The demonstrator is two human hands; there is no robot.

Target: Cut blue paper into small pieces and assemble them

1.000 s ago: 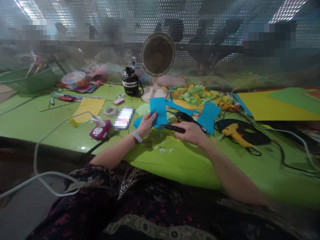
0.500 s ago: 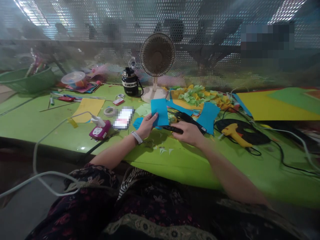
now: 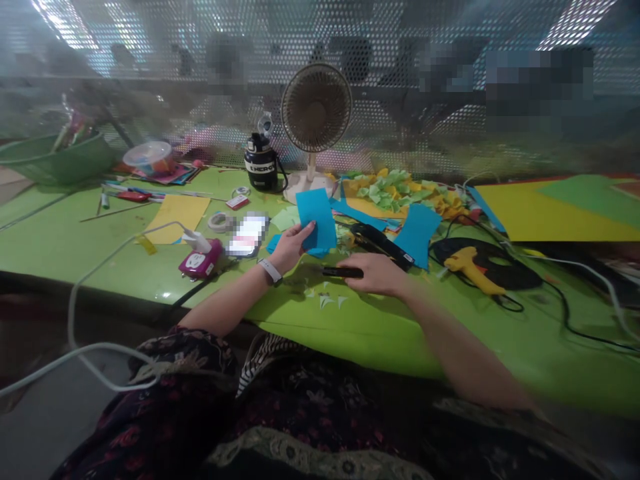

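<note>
My left hand [image 3: 293, 245] pinches a blue rectangle of paper [image 3: 317, 217] by its lower left side, thumb on top, and holds it tilted above the table. Close by on the right, my right hand [image 3: 376, 273] is wrapped round a slim black tool [image 3: 343, 272], which points left. Its kind is unclear, and it sits below the paper, apart from it. More blue paper pieces [image 3: 277, 244] lie under and beside the left hand. Behind the right hand rests a long black object [image 3: 383, 245], against a curved blue paper piece [image 3: 419, 230].
A yellow glue gun [image 3: 473, 270] with a trailing cord lies at right. Cut paper scraps [image 3: 395, 190] are heaped behind, near a fan [image 3: 316, 110] and a black bottle [image 3: 263, 165]. A phone [image 3: 247, 235], tape roll [image 3: 220, 221] and purple socket block [image 3: 201, 261] stand at left.
My right hand has drawn the black tool down and slightly left, away from the blue paper's lower edge. The paper in my left hand has tilted a little to the left.
</note>
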